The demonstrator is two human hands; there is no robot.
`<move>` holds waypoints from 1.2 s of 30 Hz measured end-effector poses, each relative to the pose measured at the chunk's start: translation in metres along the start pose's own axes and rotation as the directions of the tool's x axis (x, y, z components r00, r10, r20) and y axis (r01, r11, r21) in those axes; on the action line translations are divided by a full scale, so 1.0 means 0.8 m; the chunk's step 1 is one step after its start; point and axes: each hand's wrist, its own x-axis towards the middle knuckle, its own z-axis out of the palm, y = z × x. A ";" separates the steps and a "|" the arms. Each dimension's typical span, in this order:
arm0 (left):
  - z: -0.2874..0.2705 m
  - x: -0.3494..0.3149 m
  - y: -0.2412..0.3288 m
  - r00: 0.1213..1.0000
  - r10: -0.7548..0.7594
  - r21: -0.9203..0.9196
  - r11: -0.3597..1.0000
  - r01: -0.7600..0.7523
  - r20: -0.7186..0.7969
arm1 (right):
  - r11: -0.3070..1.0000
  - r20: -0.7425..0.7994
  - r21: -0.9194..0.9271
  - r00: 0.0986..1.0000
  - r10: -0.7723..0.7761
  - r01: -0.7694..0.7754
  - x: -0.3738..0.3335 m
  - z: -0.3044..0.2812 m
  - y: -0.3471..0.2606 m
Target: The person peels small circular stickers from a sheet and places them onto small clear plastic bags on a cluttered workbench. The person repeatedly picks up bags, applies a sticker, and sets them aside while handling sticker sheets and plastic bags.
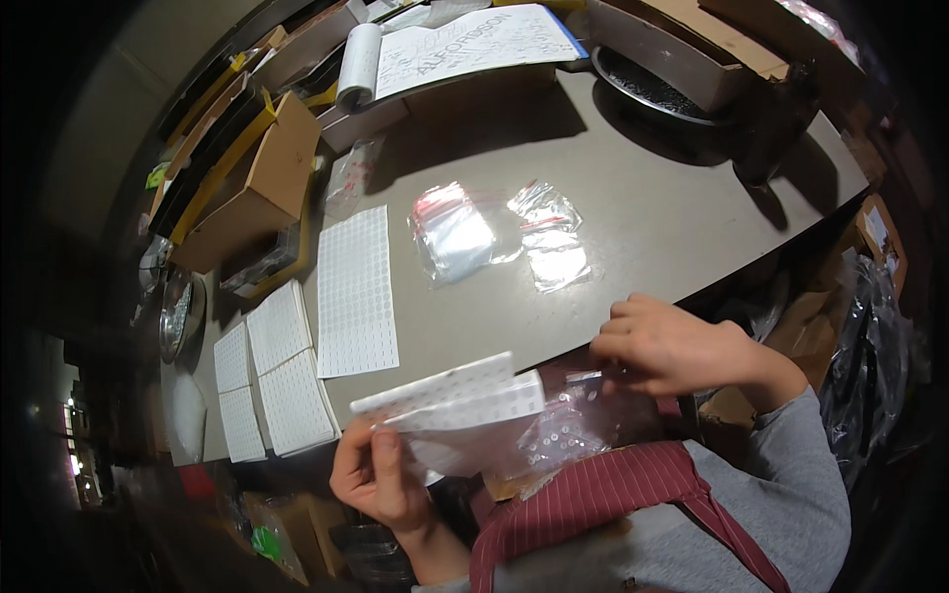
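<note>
Paper (450, 384), white, dotted and folded, gripped by fingers of left hand (381, 474); clear plastic bag of small pale discs (561, 435) below curled fingers of right hand (664, 346), hold unclear.

**Bright Middle, Black Rim**

And there's the light, pooling on the grey tabletop (657, 222) beyond the left hand (384, 476) and right hand (664, 346)! Hard white glare flares off the clear bags (460, 245) ahead, while the white sheets (465, 400) in the left hand come up pale and soft. Deep shadow sits beneath the cardboard (484, 96) far ahead; the lamp seems to hang above and beyond the hands. Well left of them: gloom, blur, tiny bright spots (71, 445). Everything bows out there, fading to black!
</note>
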 end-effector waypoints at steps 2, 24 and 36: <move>0.010 0.003 -0.008 0.998 0.030 0.072 0.997 -0.034 0.057 | 0.998 0.020 -0.050 0.999 -0.040 0.041 0.001 -0.007 -0.006; 0.050 0.004 -0.045 0.813 -0.452 -0.198 0.816 0.543 0.367 | 0.885 -0.322 0.438 0.947 -0.009 0.157 0.041 -0.010 -0.009; 0.050 0.011 -0.048 0.745 -0.494 -0.202 0.756 0.623 0.449 | 0.831 -0.275 0.538 0.961 0.018 0.138 0.040 -0.008 -0.002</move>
